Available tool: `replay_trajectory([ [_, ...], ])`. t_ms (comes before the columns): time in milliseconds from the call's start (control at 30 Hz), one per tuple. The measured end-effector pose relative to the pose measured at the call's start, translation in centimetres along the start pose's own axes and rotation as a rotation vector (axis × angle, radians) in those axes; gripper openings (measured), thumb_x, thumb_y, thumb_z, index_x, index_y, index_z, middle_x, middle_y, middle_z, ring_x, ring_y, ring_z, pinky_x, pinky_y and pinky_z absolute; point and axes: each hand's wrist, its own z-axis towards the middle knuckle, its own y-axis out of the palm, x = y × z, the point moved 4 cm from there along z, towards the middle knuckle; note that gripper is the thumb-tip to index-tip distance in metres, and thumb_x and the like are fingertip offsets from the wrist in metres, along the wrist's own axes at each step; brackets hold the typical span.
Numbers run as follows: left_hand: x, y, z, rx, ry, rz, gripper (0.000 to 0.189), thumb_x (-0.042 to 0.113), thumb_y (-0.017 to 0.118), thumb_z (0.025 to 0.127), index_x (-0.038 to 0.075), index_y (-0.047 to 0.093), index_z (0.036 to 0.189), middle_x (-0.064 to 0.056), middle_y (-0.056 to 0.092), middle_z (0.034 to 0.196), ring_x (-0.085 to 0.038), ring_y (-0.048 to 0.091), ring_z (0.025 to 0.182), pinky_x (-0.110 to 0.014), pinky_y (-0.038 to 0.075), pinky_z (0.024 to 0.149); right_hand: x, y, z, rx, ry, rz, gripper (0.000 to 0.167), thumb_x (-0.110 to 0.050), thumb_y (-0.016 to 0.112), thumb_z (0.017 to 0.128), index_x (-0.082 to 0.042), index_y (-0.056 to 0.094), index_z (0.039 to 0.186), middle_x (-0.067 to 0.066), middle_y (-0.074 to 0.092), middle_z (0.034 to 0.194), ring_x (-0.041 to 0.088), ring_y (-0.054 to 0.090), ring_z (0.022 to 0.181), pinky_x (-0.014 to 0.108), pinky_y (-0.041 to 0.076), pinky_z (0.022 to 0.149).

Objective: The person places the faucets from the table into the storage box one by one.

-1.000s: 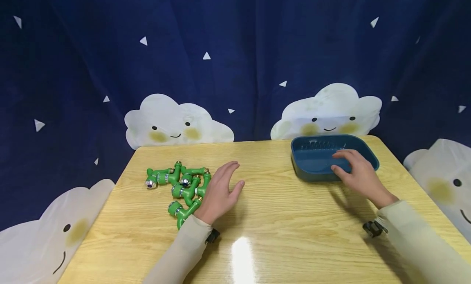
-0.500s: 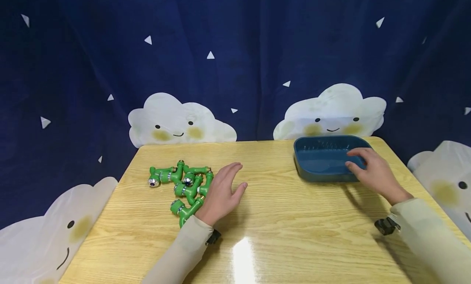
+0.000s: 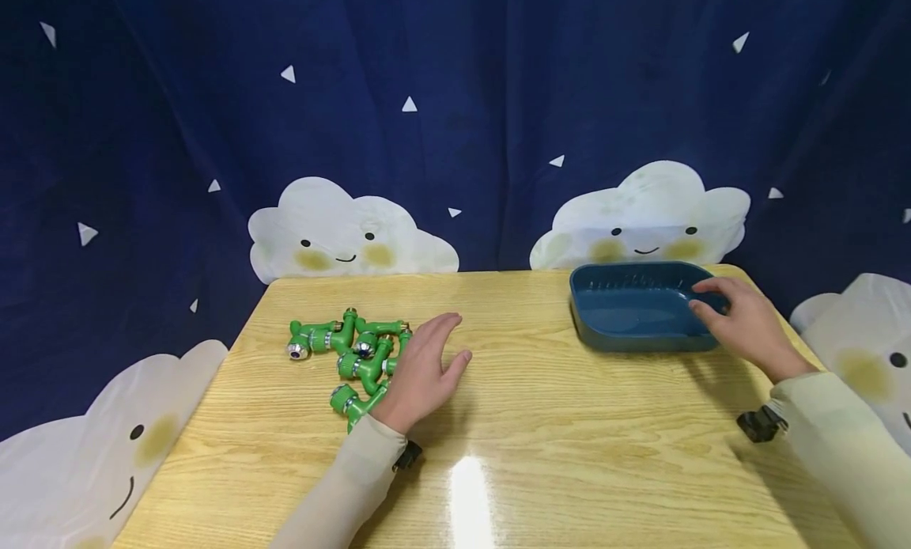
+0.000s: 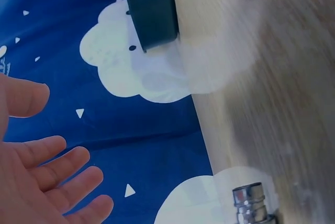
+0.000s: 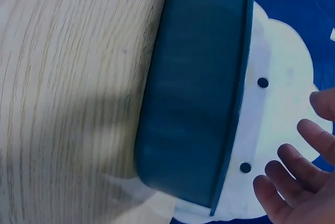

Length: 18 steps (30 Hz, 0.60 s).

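Several green plastic taps with silver collars (image 3: 323, 341) lie in a cluster on the left of the table. My left hand (image 3: 421, 379) hovers just right of them, fingers extended and thumb apart, holding nothing; it hides part of the nearest taps. A shiny metal tap end (image 4: 250, 203) shows at the bottom of the left wrist view. On the right stands a dark blue plastic basin (image 3: 605, 339) with nothing visible inside. My right hand (image 3: 750, 327) is over its right end, fingers loosely bent and holding nothing. In the right wrist view, the fingers (image 5: 293, 166) appear apart from the basin's rim.
The light wood table (image 3: 527, 422) stands against a dark blue curtain (image 3: 455, 138) printed with white clouds and triangles. Small black cameras (image 3: 761, 424) are strapped at the wrists.
My right hand has moved to the right, from over the basin's middle to its right end. The left hand has stayed nearly in place beside the taps. The head view has shifted slightly.
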Motion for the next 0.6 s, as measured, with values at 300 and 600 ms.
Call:
replay_trajectory([
  [300,0.1,-0.6,-0.3,0.008,0.004,0.001,0.054,0.028,0.063,0.096,0.006,0.05,0.144,-0.013,0.054,0.146,-0.031,0.05,0.136,-0.048,0.04,0.114,2.2,-0.3,0.5,0.019,0.048,-0.018,0.036,-0.025,0.055,0.101,0.003,0.059,0.123,0.031,0.053,0.127,0.049,0.053,0.107,0.061,0.04,0.086],
  [600,0.0,-0.5,-0.3,0.028,0.024,0.025,0.053,0.024,0.066,0.094,0.006,0.052,0.142,-0.013,0.057,0.143,-0.03,0.053,0.134,-0.047,0.042,0.112,3.4,-0.4,1.4,0.0,0.076,-0.037,0.04,-0.028,0.053,0.101,0.005,0.058,0.123,0.035,0.049,0.129,0.052,0.046,0.114,0.065,0.034,0.093],
])
